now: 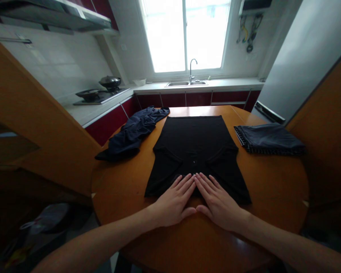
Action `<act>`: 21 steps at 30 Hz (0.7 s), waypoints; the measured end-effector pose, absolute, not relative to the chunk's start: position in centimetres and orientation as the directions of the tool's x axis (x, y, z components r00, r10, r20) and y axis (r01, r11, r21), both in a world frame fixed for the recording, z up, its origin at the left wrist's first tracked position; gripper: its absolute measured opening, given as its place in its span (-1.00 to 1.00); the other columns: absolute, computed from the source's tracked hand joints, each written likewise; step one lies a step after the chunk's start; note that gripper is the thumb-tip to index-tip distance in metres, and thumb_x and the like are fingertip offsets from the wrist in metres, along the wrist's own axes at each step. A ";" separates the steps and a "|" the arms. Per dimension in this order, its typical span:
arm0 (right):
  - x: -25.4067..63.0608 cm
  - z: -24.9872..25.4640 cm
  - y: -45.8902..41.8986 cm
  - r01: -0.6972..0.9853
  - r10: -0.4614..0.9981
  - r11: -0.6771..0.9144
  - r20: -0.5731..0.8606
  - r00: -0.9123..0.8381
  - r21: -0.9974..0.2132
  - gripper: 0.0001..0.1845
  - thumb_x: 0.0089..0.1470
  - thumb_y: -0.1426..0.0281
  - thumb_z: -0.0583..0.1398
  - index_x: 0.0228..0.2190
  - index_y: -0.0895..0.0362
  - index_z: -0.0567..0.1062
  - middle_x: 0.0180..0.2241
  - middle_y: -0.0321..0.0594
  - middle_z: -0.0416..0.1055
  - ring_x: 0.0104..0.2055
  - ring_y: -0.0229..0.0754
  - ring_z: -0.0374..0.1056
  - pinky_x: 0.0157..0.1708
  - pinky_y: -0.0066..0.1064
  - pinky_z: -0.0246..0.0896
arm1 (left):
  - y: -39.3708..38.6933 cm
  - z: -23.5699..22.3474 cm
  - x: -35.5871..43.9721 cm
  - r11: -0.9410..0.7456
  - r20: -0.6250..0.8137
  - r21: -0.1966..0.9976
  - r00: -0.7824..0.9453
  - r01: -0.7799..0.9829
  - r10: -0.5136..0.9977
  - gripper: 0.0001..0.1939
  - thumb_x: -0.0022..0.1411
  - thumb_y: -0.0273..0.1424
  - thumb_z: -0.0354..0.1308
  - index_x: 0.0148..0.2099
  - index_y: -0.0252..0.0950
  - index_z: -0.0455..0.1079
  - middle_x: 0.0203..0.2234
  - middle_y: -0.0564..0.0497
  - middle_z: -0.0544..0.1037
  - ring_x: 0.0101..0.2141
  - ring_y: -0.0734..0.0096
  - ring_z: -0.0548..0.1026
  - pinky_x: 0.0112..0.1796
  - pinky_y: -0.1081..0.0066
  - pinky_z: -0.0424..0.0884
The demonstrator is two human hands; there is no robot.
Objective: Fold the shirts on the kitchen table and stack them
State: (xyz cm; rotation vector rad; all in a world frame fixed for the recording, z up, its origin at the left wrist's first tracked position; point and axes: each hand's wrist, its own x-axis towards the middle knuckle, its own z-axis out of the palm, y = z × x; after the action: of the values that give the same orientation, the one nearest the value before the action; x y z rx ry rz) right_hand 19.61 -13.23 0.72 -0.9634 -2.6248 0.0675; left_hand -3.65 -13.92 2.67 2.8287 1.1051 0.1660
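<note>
A black shirt [197, 136] lies spread flat on the wooden table [275, 182], its collar end toward me and its hem at the far side. Small buttons show along its middle near the collar. My left hand [176, 201] rests flat on the collar end, fingers straight. Mirrored beside it, my right hand [216, 199] also lies flat there. The fingertips of both hands meet at the shirt's centre line, and the thumbs nearly touch below. Part of the collar is hidden beneath the hands. Neither hand grips any cloth.
A crumpled dark blue garment [133, 131] lies at the table's left. Folded grey-blue cloth [272, 138] with a patterned edge sits at the right. Beyond are a stove [102, 96] with pans, a sink [177, 84] under the window, and a refrigerator [298, 57].
</note>
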 end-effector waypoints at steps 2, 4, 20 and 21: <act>19.7 0.4 -13.1 0.604 0.632 0.774 0.284 -0.721 -0.188 -0.09 0.24 0.22 0.15 0.42 0.24 -0.16 0.43 0.04 -0.15 0.47 0.02 -0.24 0.39 0.00 -0.13 | -14.3 2.1 -3.7 -0.708 0.072 0.160 0.707 0.688 0.703 -0.10 0.40 -0.04 0.02 0.51 -0.31 -0.35 0.45 -0.17 -0.18 0.42 0.06 -0.22 0.35 0.03 -0.13; 19.9 0.2 -13.0 0.598 0.631 0.775 0.290 -0.720 -0.202 -0.10 0.25 0.22 0.14 0.42 0.23 -0.16 0.43 0.02 -0.15 0.47 0.01 -0.25 0.39 0.01 -0.13 | -14.6 1.8 -3.7 -0.690 0.088 0.178 0.687 0.701 0.721 -0.12 0.42 -0.05 0.00 0.51 -0.30 -0.36 0.45 -0.18 -0.20 0.42 0.06 -0.24 0.35 0.02 -0.12; 22.7 0.2 -12.6 0.641 0.669 0.742 0.272 -0.691 -0.195 -0.20 0.33 0.20 0.07 0.42 0.18 -0.13 0.43 0.00 -0.11 0.46 0.00 -0.21 0.39 0.02 -0.13 | -17.1 0.4 -6.5 -0.489 0.123 0.135 0.475 0.862 0.871 -0.16 0.47 -0.12 -0.08 0.51 -0.29 -0.48 0.46 -0.20 -0.25 0.42 0.07 -0.20 0.33 0.04 0.01; 22.9 0.1 -12.6 0.639 0.667 0.744 0.276 -0.692 -0.194 -0.19 0.33 0.19 0.07 0.42 0.17 -0.15 0.43 0.00 -0.12 0.46 0.01 -0.21 0.38 0.03 -0.13 | -17.4 0.4 -6.8 -0.479 0.124 0.134 0.465 0.867 0.877 -0.15 0.46 -0.11 -0.08 0.50 -0.28 -0.50 0.46 -0.20 -0.26 0.42 0.06 -0.19 0.33 0.03 0.01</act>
State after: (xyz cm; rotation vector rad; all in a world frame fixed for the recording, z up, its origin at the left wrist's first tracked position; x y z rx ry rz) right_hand 22.90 -12.64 0.12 -1.0118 -2.6162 0.1181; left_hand -6.82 -17.41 0.36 2.6444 1.5755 0.2722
